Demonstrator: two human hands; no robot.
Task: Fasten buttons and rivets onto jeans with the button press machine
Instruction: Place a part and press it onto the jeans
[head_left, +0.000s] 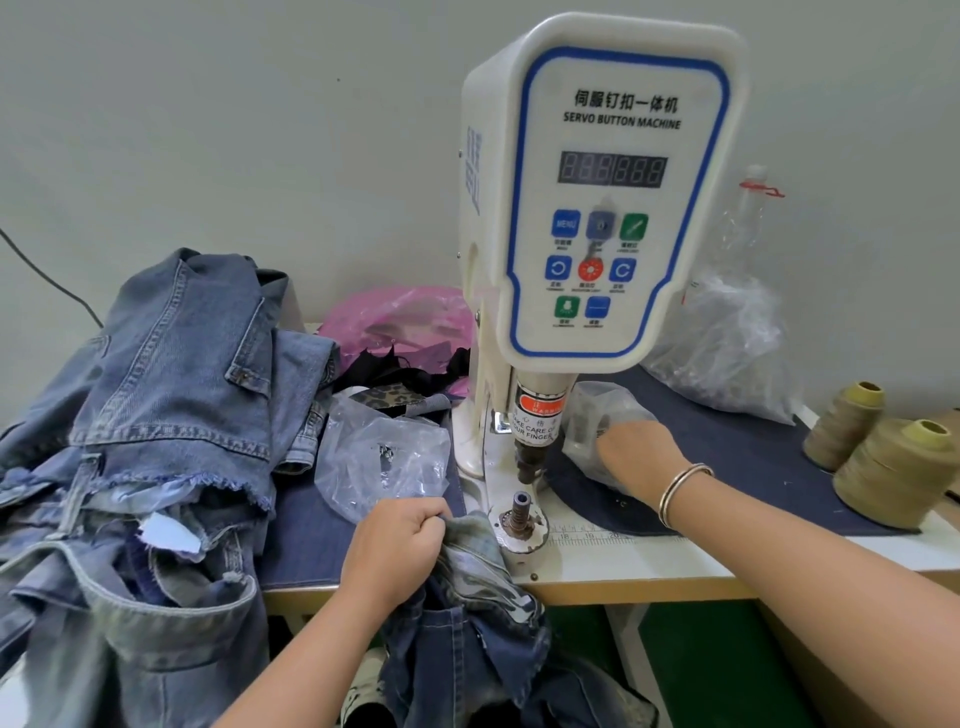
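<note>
A white servo button machine (602, 197) stands at the table's middle, its punch (530, 462) raised above the lower die (520, 506). My left hand (397, 545) grips the waistband of a pair of jeans (478, 582) just left of the die; the rest of them hangs off the table's front edge. My right hand (636, 454) reaches into a small clear plastic bag (597, 415) right of the punch. Its fingertips are hidden in the bag, and a metal bangle sits on the wrist.
A heap of denim jeans (171, 395) covers the table's left. A crumpled clear bag (384, 457) lies left of the machine, a pink bag (400, 317) behind it. At the right stand a big clear bag (727, 348) and two thread cones (883, 457).
</note>
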